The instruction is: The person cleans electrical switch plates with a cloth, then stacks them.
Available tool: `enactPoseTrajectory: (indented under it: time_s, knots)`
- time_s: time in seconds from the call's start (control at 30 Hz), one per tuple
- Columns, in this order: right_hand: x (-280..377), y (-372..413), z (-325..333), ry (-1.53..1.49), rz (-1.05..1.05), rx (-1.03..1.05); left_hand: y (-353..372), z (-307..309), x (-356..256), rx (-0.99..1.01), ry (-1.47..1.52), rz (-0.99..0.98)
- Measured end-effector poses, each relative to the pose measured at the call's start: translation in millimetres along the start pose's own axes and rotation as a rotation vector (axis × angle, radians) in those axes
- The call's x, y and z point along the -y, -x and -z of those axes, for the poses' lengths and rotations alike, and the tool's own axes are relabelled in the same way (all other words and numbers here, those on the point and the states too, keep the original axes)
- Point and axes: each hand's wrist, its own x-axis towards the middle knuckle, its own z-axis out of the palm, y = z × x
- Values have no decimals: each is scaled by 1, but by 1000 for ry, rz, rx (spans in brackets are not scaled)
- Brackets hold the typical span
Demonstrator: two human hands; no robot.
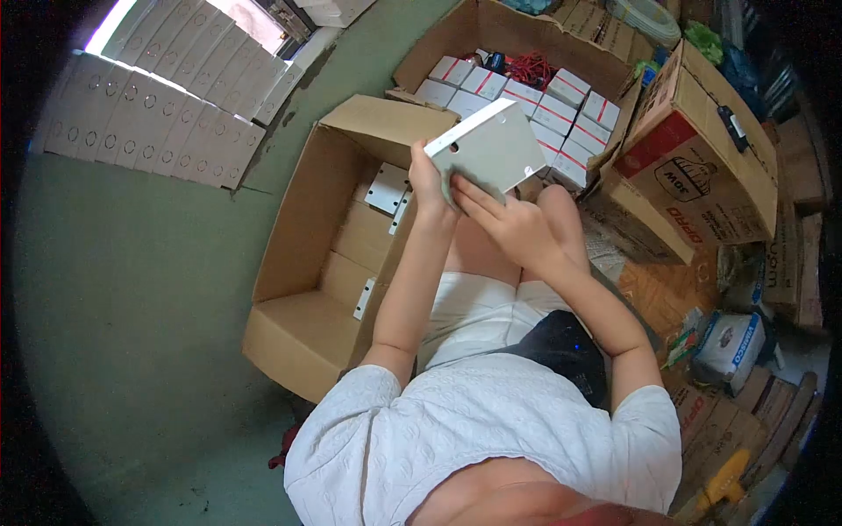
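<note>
A white panel (491,153) with a folded edge and holes near its corners is held up in front of me, tilted. My left hand (430,182) grips its left end. Two outstretched fingers of my right hand (517,230) lie against the panel's lower face; the other fingers look curled and the thumb is hidden. Below my left forearm stands an open cardboard box (303,219), with a few similar white pieces (386,188) with holes inside it.
Behind the panel, another open carton (561,35) holds several small white boxes (554,114) with red stripes and a bundle of red wire (531,68). A printed carton (702,167) leans at the right. Rows of grey-white boxes (149,131) lie on the green floor (140,289) at the far left.
</note>
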Motion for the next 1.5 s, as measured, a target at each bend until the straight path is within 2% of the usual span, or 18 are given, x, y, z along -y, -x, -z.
enactPoseTrajectory:
  time_s: [0.07,0.17,0.27,0.37,0.47,0.67,0.8,0.87,1.0,1.07,1.13,1.2,1.27,1.33,1.4,1.43,1.47,1.5]
  knots:
    - [-17,7,0,-10,33,-32,2,-4,-6,-67,1,-7]
    - [-44,8,-1,209,-388,95,8,-4,-13,-66,127,-33]
    - [-39,-5,0,137,-301,-56,3,-4,3,-6,49,-20]
    - [3,-20,11,151,-154,122,13,-21,-9,-101,-70,-49]
    - [5,-12,-4,26,8,-30,11,-20,-25,-126,-36,-70]
    - [-35,-10,8,-69,-546,-30,4,0,-28,-6,101,21]
    - [-42,-26,13,-325,-617,-237,-9,9,-26,78,124,184]
    - [-48,-33,25,-651,-823,44,12,-15,-53,121,112,267]
    - [-76,-10,-5,-1140,-774,99,1,2,-60,185,-17,304]
    - [-75,-5,-18,-1245,-861,23,-8,3,-69,-10,-556,25]
    - [-70,-15,-17,-1358,-955,-23,18,-12,-99,-55,-669,-166]
    - [-62,-30,-2,-1579,-1187,-76,25,-5,-116,421,-1153,-741]
    - [-68,-35,-13,-1620,-1139,-74,66,-23,-142,672,-1616,-858]
    - [-66,-43,-5,-1749,-1133,-64,77,-18,-152,727,-1768,-943]
    - [-74,-39,-10,-1736,-1194,-46,81,-17,-163,752,-1886,-1353]
    - [-99,-21,-34,-2116,-971,168,81,-19,-174,741,-2061,-1595]
    - [-112,-12,-47,-2460,-691,401,82,-16,-178,734,-2069,-1594]
    - [-83,-28,-26,-2005,-1048,160,82,-13,-182,776,-2044,-1528]
